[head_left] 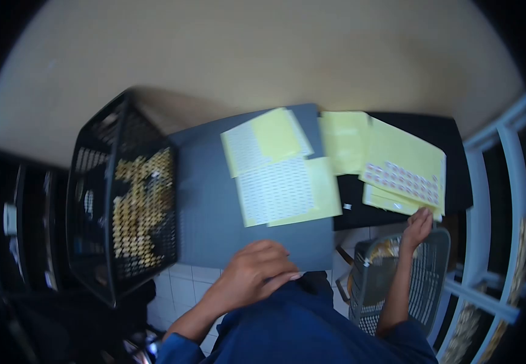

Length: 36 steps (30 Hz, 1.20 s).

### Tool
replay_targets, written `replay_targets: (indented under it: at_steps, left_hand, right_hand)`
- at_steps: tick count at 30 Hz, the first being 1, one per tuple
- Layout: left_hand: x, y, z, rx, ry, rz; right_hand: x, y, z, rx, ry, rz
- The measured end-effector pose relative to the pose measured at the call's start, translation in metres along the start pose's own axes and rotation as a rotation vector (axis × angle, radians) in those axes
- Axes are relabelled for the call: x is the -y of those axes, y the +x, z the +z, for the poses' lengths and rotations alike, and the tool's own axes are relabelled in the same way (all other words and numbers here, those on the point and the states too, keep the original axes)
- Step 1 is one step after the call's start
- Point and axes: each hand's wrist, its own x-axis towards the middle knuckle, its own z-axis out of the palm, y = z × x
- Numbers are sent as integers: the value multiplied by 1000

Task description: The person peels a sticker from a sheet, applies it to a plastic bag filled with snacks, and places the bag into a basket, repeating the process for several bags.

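My left hand (260, 271) is in front of the grey tabletop's near edge, its fingers curled and the thumb pointing right. Whatever may be between those fingers is too small to make out. My right hand (419, 227) pinches the near edge of a yellow sticker sheet (390, 145) with rows of small red-and-white labels. More yellow sheets (379, 198) lie under it. On the grey table, left of that pile, rest overlapping yellow sheets with small white printed labels (278, 191).
A black crate (116, 200) holding many small gold-coloured pieces stands at the left. Below my right hand is a grey basket (436, 261) with similar pieces inside. A small white scrap (347, 207) lies on the black table (457, 176). Metal shelving (475, 230) stands at the right.
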Motion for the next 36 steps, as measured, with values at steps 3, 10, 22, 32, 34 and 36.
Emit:
replay_targets:
  at_steps: [3,10,22,32,34,36]
  left_hand:
    - [-24,-73,-99,-166,92,-1]
    - [38,-226,-274,-481,382,2]
    - [325,-170,-422,299,871,-533]
    - [469,-112,-336,244,817,-710]
    - [476,-121,-324,225,829,-660]
    - [483,-122,-318,187,804,-631]
  right_hand:
    - [97,-13,141,354,65,-145]
    - [289,-167,393,1063,73,-535]
    - [353,-362,711,1687,-854,-817]
    - [251,-319,720,1552,-1754,-497]
    - [206,-318,724,1526,-1641,-411]
    - [173,-322,727,1506,-1562,-335]
